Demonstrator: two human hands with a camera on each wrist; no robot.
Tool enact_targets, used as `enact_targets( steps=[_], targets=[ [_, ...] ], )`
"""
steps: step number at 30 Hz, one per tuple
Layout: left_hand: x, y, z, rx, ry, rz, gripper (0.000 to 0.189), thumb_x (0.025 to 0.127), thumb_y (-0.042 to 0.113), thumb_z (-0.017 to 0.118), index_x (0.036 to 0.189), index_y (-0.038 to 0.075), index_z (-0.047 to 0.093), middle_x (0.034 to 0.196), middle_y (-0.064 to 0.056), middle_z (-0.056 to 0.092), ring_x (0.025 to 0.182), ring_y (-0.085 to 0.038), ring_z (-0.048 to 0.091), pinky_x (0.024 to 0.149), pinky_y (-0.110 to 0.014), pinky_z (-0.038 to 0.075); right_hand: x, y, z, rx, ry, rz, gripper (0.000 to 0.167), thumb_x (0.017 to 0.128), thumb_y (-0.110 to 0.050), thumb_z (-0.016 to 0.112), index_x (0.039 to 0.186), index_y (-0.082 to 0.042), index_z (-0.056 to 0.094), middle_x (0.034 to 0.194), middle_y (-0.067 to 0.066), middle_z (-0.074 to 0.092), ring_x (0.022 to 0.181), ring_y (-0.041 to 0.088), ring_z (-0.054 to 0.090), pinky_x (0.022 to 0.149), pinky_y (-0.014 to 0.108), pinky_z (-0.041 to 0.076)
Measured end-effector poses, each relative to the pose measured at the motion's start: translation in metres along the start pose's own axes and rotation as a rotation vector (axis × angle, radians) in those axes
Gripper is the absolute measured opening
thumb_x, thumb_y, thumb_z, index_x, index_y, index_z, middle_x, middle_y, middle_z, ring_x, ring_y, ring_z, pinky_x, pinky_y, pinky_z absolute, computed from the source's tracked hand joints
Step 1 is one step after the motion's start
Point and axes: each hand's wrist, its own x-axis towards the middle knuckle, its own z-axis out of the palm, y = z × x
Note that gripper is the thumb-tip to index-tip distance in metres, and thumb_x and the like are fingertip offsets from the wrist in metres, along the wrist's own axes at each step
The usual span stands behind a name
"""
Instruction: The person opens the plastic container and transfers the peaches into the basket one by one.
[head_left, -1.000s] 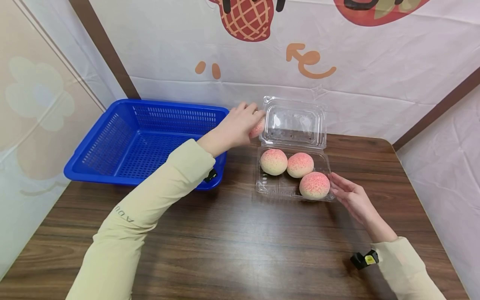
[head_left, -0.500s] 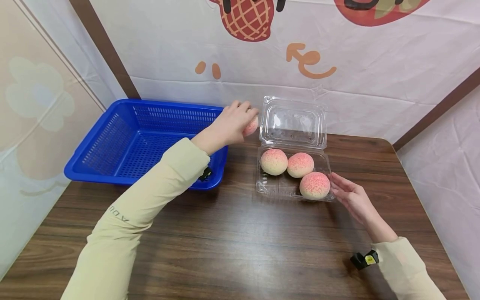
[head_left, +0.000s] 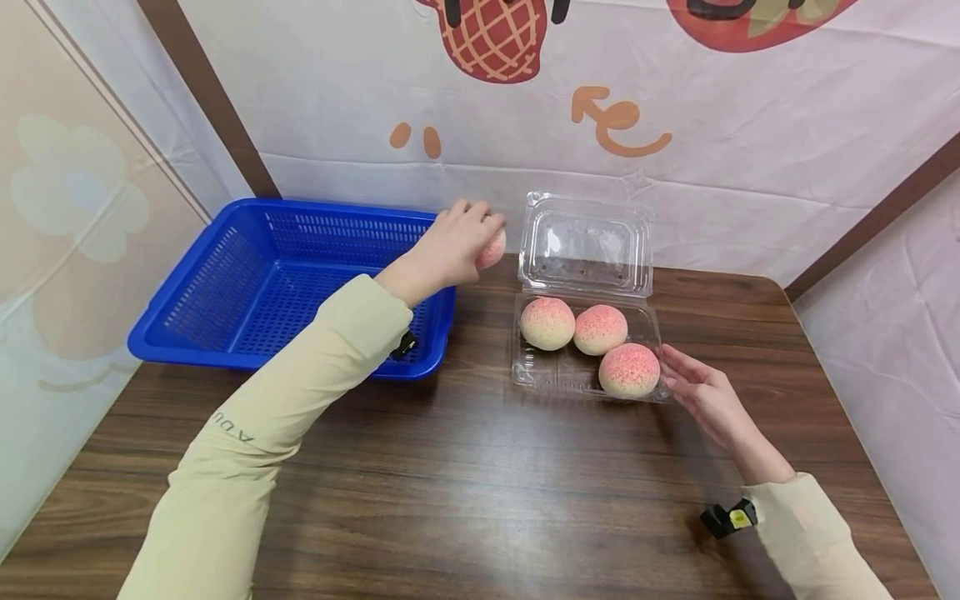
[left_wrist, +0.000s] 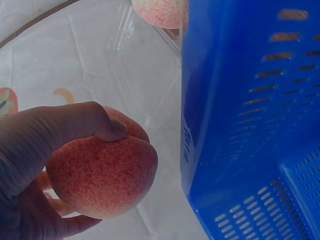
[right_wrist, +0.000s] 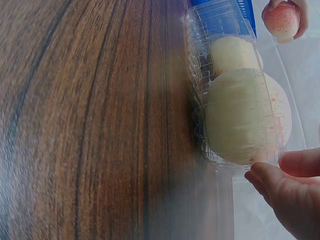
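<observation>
My left hand (head_left: 450,243) grips a pink and cream peach (left_wrist: 102,172), thumb pressed near its crease. In the head view they are raised by the right end of the blue basket (head_left: 225,360), left of the lid. A clear plastic clamshell container (head_left: 555,379) lies open on the table, its lid (head_left: 585,242) standing up against the back cloth. In its base sit three peaches: one at left (head_left: 547,324), one in the middle (head_left: 601,330), one at front right (head_left: 629,371). My right hand (head_left: 705,398) pinches the container's right rim between thumb and fingers.
The perforated basket stands at the back left of the wooden table (head_left: 510,492), and its visible floor is bare. A printed cloth (head_left: 337,100) hangs behind the table, with more cloth at both sides.
My left hand has moved left with the peach, from beside the lid toward the basket, slowing in the last half second. The right hand and the container have stayed in place.
</observation>
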Motion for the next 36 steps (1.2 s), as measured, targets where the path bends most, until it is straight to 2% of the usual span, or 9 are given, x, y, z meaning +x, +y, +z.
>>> enact_targets(
  steps=[13,21,36],
  targets=[
    [-0.003,-0.010,-0.003,0.010,-0.005,-0.029,0.070,0.062,0.004,0.075,0.126,0.005,0.046,0.123,-0.017,0.045,0.112,-0.038,0.039,0.088,-0.051,0.039,0.000,-0.001,0.000,0.005,-0.002,0.007,0.057,0.094,0.000,0.042,0.141,0.008,0.012,0.146,0.027,0.010,0.112,-0.009,0.044,0.088,0.011,0.040],
    [-0.007,-0.018,-0.005,0.003,-0.018,-0.043,0.074,0.061,0.006,0.078,0.128,0.005,0.045,0.124,-0.017,0.044,0.113,-0.038,0.037,0.089,-0.052,0.038,0.001,0.000,0.000,0.003,0.001,0.006,0.057,0.094,0.000,0.043,0.142,0.008,0.012,0.146,0.026,0.010,0.123,0.000,0.038,0.089,0.012,0.039],
    [-0.012,-0.031,-0.007,0.005,-0.047,-0.080,0.073,0.064,0.007,0.077,0.129,0.004,0.044,0.124,-0.019,0.043,0.112,-0.039,0.037,0.089,-0.054,0.037,0.002,-0.001,-0.002,-0.030,0.002,0.016,0.057,0.094,-0.002,0.042,0.142,0.006,0.013,0.147,0.025,0.012,0.127,0.005,0.035,0.089,0.012,0.039]
  ],
)
